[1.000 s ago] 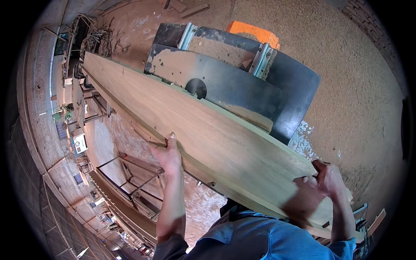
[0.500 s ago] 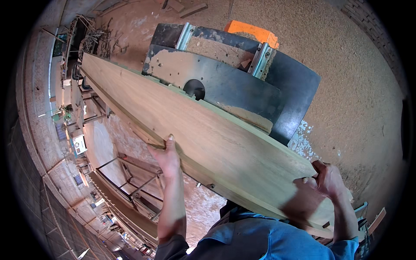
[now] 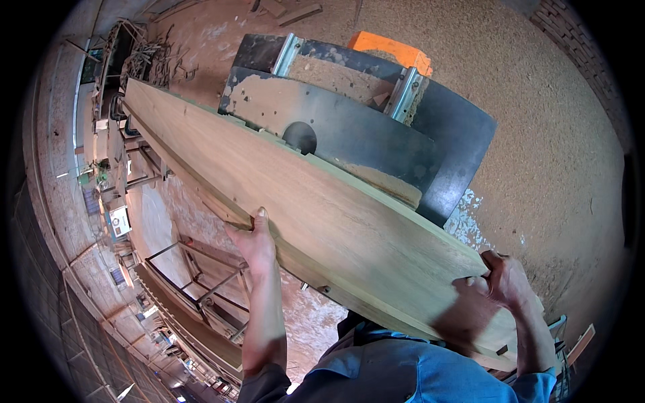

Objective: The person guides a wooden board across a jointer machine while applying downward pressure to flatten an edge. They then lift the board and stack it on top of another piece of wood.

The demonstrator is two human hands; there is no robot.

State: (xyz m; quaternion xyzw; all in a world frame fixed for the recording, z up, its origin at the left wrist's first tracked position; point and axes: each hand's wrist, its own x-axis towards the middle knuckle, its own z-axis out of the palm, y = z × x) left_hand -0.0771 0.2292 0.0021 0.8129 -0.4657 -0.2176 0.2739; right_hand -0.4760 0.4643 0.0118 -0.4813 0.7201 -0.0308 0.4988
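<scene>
A long pale wooden panel [image 3: 322, 221] slants across the view, from the far left down to the near right. My left hand [image 3: 255, 243] grips its near edge around the middle, thumb on top and the fingers hidden beneath. At the right end, my right hand [image 3: 505, 281] is closed over the far corner, its knuckles showing. The panel's far edge lies along a dark machine table [image 3: 376, 134] dusted with sawdust. A round hole [image 3: 300, 138] in that table sits just beyond the panel's edge. A small rectangular notch [image 3: 502, 350] shows near the panel's right end.
Two metal rails [image 3: 404, 94] cross the machine table, and an orange part [image 3: 390, 50] sticks out behind it. Sawdust [image 3: 537, 134] covers the floor on the right. At lower left stands a metal frame [image 3: 201, 289]; scrap wood [image 3: 144, 57] is heaped at far left.
The panel has shifted very slightly to the left along the machine table, my left hand moving with it. Both hands keep their hold.
</scene>
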